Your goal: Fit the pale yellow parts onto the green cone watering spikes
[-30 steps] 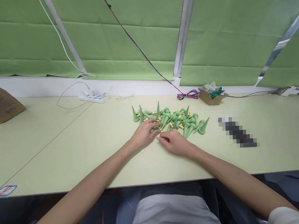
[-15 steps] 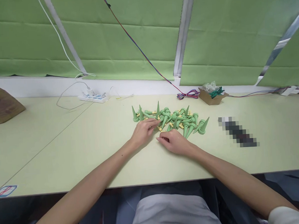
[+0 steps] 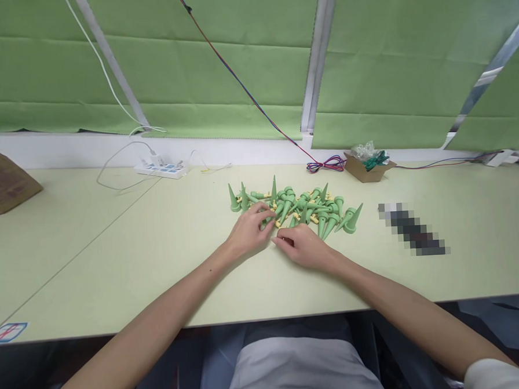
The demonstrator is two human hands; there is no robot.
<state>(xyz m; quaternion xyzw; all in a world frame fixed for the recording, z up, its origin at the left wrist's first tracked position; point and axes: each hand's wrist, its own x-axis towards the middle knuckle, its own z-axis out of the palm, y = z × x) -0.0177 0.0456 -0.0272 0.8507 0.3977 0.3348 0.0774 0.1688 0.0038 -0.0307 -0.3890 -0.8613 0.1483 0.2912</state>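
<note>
A pile of green plant watering spikes (image 3: pixel 330 221) with small yellow valves (image 3: pixel 315 219) lies on the table in front of me. Several spikes stand point up, such as the tall one (image 3: pixel 274 189) at the back. My left hand (image 3: pixel 253 229) is at the near left edge of the pile, its fingers bent and apart, and I see nothing held in it. Just right of it, my right hand (image 3: pixel 303 245) rests at the pile's front edge with fingers curled and pressed together. Whatever it may hold is hidden.
A white power strip (image 3: pixel 165 169) lies at the back left, beyond a brown paper bag (image 3: pixel 6 181). Behind the pile are a coiled red-blue wire (image 3: pixel 326 164) and a small cardboard box (image 3: pixel 367 170). A pixelated dark object (image 3: pixel 413 230) lies on the right.
My left hand's fingers have lifted and spread from their flatter, more stretched position, drawing back slightly from the pile. My right hand and the pile look nearly unchanged.
</note>
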